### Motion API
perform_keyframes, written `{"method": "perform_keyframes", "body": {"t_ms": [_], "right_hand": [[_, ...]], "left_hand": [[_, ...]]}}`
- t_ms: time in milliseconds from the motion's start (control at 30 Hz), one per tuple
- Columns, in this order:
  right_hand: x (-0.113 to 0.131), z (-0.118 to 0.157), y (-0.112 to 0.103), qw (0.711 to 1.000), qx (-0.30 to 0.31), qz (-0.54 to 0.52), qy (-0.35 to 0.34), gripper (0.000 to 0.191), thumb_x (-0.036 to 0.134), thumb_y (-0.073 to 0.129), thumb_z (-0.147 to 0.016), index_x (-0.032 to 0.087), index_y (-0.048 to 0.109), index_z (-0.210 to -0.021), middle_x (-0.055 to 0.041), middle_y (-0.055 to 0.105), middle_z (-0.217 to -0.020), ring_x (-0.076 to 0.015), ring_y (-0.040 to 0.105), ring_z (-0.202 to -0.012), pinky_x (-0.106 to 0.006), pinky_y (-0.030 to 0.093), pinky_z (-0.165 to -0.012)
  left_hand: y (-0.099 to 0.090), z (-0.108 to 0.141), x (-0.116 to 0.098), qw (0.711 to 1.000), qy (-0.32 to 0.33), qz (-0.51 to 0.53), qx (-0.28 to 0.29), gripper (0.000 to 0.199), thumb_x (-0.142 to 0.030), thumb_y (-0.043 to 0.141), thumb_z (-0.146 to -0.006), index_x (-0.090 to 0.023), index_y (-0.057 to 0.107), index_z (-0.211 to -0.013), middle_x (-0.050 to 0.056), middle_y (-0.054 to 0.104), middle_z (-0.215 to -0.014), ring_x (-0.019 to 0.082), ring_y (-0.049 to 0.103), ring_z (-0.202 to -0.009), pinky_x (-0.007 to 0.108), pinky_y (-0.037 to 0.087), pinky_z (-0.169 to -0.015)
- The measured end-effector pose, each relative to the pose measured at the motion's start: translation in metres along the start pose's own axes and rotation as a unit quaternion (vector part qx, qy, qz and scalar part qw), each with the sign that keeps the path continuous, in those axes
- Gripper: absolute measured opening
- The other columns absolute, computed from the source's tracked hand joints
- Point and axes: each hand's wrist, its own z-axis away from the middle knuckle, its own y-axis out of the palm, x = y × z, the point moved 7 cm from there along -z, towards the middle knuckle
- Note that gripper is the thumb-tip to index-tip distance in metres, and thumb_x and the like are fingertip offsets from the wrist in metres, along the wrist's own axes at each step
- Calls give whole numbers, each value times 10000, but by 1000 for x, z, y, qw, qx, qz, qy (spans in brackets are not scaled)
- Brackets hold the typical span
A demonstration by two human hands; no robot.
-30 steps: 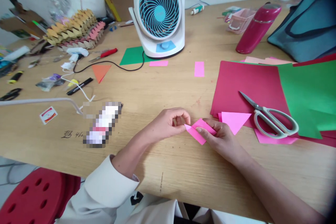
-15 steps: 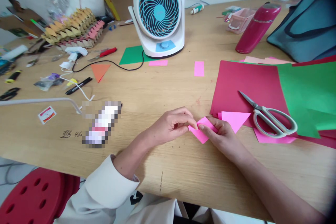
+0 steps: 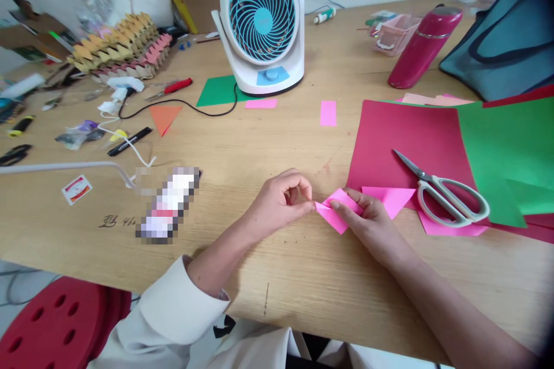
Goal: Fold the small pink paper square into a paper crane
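A small piece of folded pink paper [image 3: 338, 220] is pinched in my right hand [image 3: 367, 220], with the thumb pressed on top of it. My left hand [image 3: 283, 199] is just left of this paper, its thumb tip at the paper's pointed left corner. Its fingers are curled but apart from the thumb, and I see nothing held between them. Behind my right hand lies another pink paper piece [image 3: 393, 200] with a pointed corner, partly hidden by the fingers. Scissors [image 3: 452, 199] with pale handles rest on the coloured sheets to the right.
Dark red sheets [image 3: 407, 138] and green sheets [image 3: 511, 150] lie at the right. Pink rectangles [image 3: 328, 113] lie farther back. A white fan [image 3: 262, 23], a magenta flask [image 3: 426, 46] and a blue bag [image 3: 502, 40] stand behind. A blurred phone [image 3: 168, 207] is at the left.
My left fingers have come off the folded paper's left part and drawn back slightly left. My right hand keeps its pinch, with the paper shifted a little right.
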Motion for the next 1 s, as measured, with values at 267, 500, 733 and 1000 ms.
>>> {"method": "perform_keyframes", "body": {"t_ms": [267,500,733,1000], "right_hand": [[-2,0,-5,997,-78,-26,-2,346,516,649,-848,182,632,-763,2,535,-667,-125,438,-620,-246,344,-548],[-4,1,-6,994,-100,-39,-21,331,496,644,-876,185,634,-765,9,538,-681,-121,441,-633,-243,359,-569],[0,7,2,991,-104,-40,-74,232,405,678,-873,193,627,-795,19,535,-690,-119,445,-638,-240,360,-575],[-5,5,4,988,-117,-88,-56,251,413,667,-882,195,607,-772,24,542,-675,-113,444,-620,-236,367,-569]], "left_hand": [[6,5,-8,994,62,-10,-88,37,-129,673,-821,-153,662,-794,-11,570,-784,54,448,-592,204,354,-542],[11,8,-11,993,80,-7,-89,93,-155,621,-881,-151,714,-879,36,616,-872,74,511,-652,208,370,-536],[14,13,-3,985,25,31,-167,185,-243,737,-815,-148,629,-698,15,572,-796,67,458,-606,211,359,-527],[24,18,3,981,24,89,-172,165,-195,676,-849,-165,566,-730,25,585,-854,105,566,-758,206,442,-601]]}}
